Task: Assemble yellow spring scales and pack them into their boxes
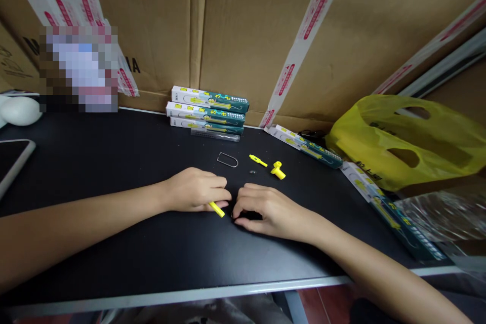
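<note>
My left hand (201,190) is closed round a thin yellow plastic stick (217,209), whose end pokes out below the fingers. Just right of it, my right hand (266,207) rests on the black tabletop with thumb and fingertips pinched together. Something tiny may be between those fingertips, too small to make out. Beyond the hands lie a bent metal wire loop (228,160), a slim yellow plastic part (258,160), a small spring (252,172) and a yellow T-shaped plastic piece (278,170).
Several printed narrow boxes (208,100) are stacked at the back, a clear tube (215,134) before them. More boxes (304,146) lie to the right beside a yellow plastic bag (410,142). Large cardboard (243,25) walls the back. A white-edged device (15,162) lies left.
</note>
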`<control>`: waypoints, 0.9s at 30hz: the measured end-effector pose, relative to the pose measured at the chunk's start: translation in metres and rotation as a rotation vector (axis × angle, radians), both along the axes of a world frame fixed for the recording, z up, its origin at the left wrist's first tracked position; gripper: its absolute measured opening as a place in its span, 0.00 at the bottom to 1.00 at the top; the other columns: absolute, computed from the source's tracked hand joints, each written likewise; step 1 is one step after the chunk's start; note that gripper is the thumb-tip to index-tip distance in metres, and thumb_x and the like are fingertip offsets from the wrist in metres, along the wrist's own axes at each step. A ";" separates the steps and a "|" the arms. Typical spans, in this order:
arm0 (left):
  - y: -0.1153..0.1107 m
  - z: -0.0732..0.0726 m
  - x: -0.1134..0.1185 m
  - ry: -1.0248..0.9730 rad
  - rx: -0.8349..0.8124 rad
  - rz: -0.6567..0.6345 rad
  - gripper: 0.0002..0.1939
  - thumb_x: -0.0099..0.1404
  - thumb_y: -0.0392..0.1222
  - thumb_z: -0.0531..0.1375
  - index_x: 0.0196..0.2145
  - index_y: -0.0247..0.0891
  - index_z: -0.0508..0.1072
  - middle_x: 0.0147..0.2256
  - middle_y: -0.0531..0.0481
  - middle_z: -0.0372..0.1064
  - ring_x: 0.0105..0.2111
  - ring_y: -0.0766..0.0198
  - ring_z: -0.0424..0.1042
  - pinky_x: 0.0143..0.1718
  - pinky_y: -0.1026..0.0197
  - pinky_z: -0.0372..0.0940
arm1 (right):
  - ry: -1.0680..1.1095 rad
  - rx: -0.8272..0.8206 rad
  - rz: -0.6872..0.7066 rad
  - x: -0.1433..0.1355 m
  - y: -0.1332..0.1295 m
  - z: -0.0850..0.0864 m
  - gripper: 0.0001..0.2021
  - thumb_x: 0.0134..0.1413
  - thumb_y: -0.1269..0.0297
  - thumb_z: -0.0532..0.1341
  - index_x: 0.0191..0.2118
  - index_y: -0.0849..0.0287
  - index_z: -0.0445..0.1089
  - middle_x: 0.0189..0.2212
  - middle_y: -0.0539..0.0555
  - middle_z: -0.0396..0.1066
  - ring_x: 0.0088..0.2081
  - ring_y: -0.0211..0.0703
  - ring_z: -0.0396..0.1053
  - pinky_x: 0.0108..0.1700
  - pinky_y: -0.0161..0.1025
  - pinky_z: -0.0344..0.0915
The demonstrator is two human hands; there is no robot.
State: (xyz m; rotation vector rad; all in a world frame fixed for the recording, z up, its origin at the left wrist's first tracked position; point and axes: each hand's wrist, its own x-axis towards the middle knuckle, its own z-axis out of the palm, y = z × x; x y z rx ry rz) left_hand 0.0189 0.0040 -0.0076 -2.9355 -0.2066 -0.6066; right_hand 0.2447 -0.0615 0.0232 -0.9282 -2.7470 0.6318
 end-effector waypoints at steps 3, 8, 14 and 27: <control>0.001 -0.001 -0.001 -0.048 -0.036 0.047 0.13 0.70 0.43 0.50 0.38 0.40 0.75 0.29 0.53 0.68 0.27 0.69 0.67 0.27 0.65 0.57 | -0.003 -0.059 0.046 -0.004 -0.006 0.001 0.05 0.59 0.65 0.59 0.37 0.59 0.71 0.34 0.53 0.70 0.38 0.40 0.66 0.42 0.37 0.63; 0.002 -0.001 -0.002 -0.006 -0.036 0.047 0.14 0.70 0.43 0.50 0.38 0.41 0.75 0.29 0.53 0.69 0.27 0.69 0.67 0.26 0.65 0.56 | -0.042 -0.078 0.044 -0.004 -0.008 0.005 0.03 0.58 0.68 0.59 0.37 0.59 0.70 0.34 0.53 0.70 0.38 0.40 0.66 0.41 0.36 0.62; 0.001 0.001 -0.001 0.004 -0.031 0.037 0.13 0.70 0.43 0.50 0.38 0.42 0.75 0.29 0.53 0.69 0.27 0.69 0.67 0.26 0.65 0.56 | -0.157 -0.040 0.022 -0.002 -0.009 0.015 0.03 0.57 0.72 0.58 0.35 0.59 0.68 0.33 0.52 0.70 0.37 0.40 0.65 0.38 0.35 0.61; 0.002 -0.002 -0.001 -0.027 -0.049 0.043 0.14 0.70 0.43 0.50 0.38 0.41 0.75 0.28 0.54 0.68 0.27 0.70 0.66 0.27 0.65 0.57 | -0.298 0.165 -0.106 0.004 -0.003 0.010 0.08 0.59 0.70 0.54 0.42 0.59 0.67 0.36 0.55 0.68 0.35 0.41 0.67 0.38 0.36 0.62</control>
